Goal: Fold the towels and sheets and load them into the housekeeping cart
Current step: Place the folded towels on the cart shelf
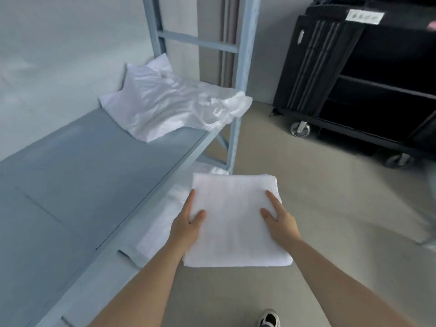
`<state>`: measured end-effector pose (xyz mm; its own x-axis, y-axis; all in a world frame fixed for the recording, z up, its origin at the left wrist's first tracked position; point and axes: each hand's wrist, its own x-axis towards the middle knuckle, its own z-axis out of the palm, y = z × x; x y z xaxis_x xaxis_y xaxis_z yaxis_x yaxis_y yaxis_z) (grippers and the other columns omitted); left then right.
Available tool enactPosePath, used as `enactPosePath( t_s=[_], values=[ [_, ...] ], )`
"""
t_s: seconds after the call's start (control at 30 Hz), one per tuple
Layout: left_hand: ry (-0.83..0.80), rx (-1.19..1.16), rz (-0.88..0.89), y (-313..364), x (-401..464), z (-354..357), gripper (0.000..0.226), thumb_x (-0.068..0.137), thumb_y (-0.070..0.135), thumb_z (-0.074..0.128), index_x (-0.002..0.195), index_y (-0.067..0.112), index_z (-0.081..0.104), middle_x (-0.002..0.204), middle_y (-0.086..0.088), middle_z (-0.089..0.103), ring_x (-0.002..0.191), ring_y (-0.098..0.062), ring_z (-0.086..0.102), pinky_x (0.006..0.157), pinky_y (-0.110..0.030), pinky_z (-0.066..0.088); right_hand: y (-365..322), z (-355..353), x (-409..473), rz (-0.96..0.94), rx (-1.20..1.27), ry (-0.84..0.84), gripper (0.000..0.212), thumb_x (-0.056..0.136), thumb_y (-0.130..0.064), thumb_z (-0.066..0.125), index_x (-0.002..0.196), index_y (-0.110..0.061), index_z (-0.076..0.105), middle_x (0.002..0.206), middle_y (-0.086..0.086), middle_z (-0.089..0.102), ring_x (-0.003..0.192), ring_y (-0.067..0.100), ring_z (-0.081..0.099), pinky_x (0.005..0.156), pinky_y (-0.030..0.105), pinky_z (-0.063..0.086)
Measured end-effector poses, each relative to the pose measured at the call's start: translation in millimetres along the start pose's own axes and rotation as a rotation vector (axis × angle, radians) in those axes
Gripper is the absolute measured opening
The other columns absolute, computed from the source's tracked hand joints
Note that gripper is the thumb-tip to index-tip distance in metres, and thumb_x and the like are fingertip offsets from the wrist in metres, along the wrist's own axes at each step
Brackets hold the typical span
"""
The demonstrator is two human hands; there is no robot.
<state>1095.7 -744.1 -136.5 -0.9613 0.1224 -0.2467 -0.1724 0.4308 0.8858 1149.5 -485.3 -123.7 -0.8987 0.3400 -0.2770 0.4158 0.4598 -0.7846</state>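
In the head view, a folded white terry towel [236,220] sits at centre, carried clear of the grey floor. The left hand [186,226] clamps its nine o'clock edge, thumb on top; the right hand [279,224] clamps the three o'clock edge. Soft and light, the towel would likely sag unless supported underneath. The black wheeled housekeeping cart [368,74] stands at two o'clock.
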Motion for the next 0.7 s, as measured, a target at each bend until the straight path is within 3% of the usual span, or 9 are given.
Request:
enactPosePath(
  t_s=[0.1, 0.23, 0.37, 0.57, 0.7],
  values=[
    [-0.105, 0.002, 0.063, 35.6, 22.3, 52.0, 0.06, 0.096, 0.042, 0.052, 0.141, 0.062, 0.017, 0.135, 0.026, 0.04, 0.116, -0.009, 0.048, 0.088, -0.021, 0.041, 26.8, -49.1, 4.6, 0.07, 0.05, 0.104, 0.051, 0.092, -0.047, 0.051, 0.123, -0.077, 0.024, 0.092, -0.026, 0.056, 0.084, -0.006, 0.054, 0.07, 0.021, 0.041],
    [-0.23, 0.001, 0.149, 81.7, 52.5, 124.6, 0.063, 0.096, 0.033, 0.054, 0.147, 0.051, 0.022, 0.149, 0.024, 0.028, 0.135, -0.004, 0.033, 0.111, -0.028, 0.031, 63.9, -112.9, 19.0, 0.128, 0.123, 0.214, 0.051, 0.092, -0.047, 0.052, 0.123, -0.077, 0.025, 0.096, -0.032, 0.052, 0.085, -0.008, 0.053, 0.068, 0.015, 0.04],
    [-0.366, -0.053, 0.178, 133.5, 84.1, 205.0, 0.062, 0.098, 0.022, 0.054, 0.147, 0.047, 0.024, 0.146, 0.029, 0.024, 0.132, 0.006, 0.026, 0.101, -0.015, 0.024, 104.1, -179.0, 47.9, 0.165, 0.19, 0.282, 0.052, 0.092, -0.045, 0.053, 0.123, -0.076, 0.026, 0.098, -0.036, 0.049, 0.087, -0.012, 0.051, 0.068, 0.009, 0.038],
    [-0.429, -0.04, 0.221, 209.9, 131.7, 317.5, 0.061, 0.098, 0.021, 0.053, 0.149, 0.039, 0.025, 0.145, 0.026, 0.024, 0.131, 0.005, 0.025, 0.104, -0.017, 0.024, 148.6, -285.4, 105.4, 0.196, 0.226, 0.355, 0.053, 0.091, -0.045, 0.054, 0.121, -0.078, 0.026, 0.094, -0.037, 0.048, 0.084, -0.013, 0.05, 0.066, 0.005, 0.035],
    [-0.453, -0.045, 0.253, 249.4, 165.5, 376.0, 0.062, 0.098, 0.02, 0.055, 0.149, 0.04, 0.026, 0.144, 0.03, 0.024, 0.133, 0.007, 0.024, 0.096, -0.008, 0.025, 167.5, -344.1, 144.1, 0.199, 0.247, 0.39, 0.053, 0.09, -0.046, 0.055, 0.12, -0.078, 0.027, 0.096, -0.04, 0.044, 0.087, -0.014, 0.048, 0.07, 0.01, 0.037]
  ],
)
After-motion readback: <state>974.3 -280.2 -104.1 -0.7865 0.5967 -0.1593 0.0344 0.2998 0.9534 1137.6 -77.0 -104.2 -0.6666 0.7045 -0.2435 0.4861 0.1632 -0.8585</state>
